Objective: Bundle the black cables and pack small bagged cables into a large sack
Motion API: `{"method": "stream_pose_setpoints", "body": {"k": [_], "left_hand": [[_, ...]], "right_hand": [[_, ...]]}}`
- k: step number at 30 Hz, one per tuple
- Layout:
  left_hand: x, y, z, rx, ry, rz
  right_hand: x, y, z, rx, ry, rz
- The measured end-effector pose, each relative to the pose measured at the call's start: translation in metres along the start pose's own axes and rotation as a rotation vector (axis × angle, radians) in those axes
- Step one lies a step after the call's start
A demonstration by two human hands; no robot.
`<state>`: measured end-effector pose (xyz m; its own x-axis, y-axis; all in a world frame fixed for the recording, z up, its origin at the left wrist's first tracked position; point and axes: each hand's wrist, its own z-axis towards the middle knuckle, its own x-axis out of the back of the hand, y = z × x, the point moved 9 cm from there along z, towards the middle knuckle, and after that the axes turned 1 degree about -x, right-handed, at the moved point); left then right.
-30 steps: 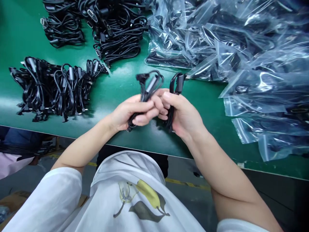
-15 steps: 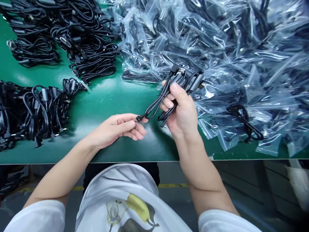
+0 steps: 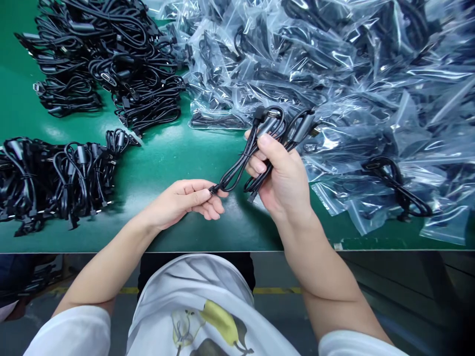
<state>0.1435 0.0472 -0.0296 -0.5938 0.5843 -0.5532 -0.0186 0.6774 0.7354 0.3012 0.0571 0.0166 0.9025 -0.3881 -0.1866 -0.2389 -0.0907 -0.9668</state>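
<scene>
fingers (image 3: 256,165) of the right hand (image 3: 287,178) grasp two coiled black cables (image 3: 242,160); the left hand (image 3: 178,201) pinches one plug (image 3: 213,190)

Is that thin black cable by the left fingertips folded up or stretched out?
Folded up: the thin black cable doubles back in narrow loops, gathered together near its middle.

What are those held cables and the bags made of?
Held cables: probably flexible plastic or rubber, black, softly shiny, judging by their smooth loops. Bags: likely thin plastic film, clear, glossy, with creases, bright glints and cables showing through.
</scene>
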Motion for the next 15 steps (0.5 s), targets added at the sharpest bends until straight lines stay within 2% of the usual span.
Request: {"method": "stream_pose_setpoints", "body": {"k": [5,11,15], "left_hand": [[0.0,0.0,0.0,0.011,0.0,-0.002],[0.001,-0.001,0.0,0.019,0.003,0.015],[-0.003,0.001,-0.001,-0.006,-0.033,0.116]], "right_hand": [[0.0,0.004,0.001,-0.008,-0.013,0.061],[-0.001,0.008,0.002,-0.022,-0.02,0.028],[-0.021,0.016,-0.005,-0.107,-0.214,0.067]]}}
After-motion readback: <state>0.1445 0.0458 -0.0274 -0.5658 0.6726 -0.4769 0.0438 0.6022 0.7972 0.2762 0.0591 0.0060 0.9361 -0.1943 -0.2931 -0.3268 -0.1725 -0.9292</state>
